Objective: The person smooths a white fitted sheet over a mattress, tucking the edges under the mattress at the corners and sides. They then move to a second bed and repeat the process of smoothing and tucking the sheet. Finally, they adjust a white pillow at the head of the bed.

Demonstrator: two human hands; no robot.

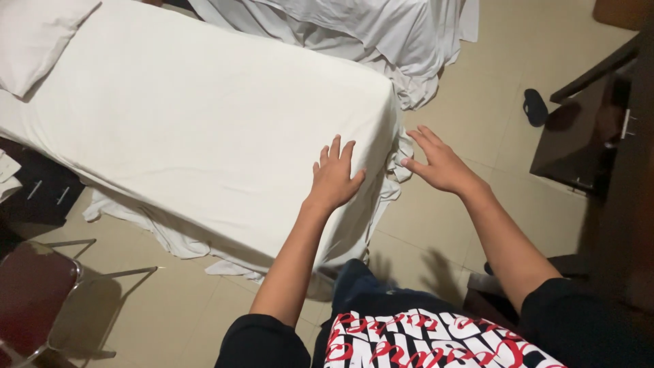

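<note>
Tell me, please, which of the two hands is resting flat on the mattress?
The left hand: its palm lies flat on the sheet-covered mattress near the corner. The right hand is off the bed, fingers spread, beside the hanging sheet edge.

No packages, labels, signs, screens.

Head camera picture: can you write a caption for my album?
Left hand flat on the white sheet at the mattress corner, right hand open beside it.

One mattress [184, 129], one pillow [37, 37], two hands, one sandal [535, 107], one red chair [30, 293], and one dark cabinet [586, 136].
</note>
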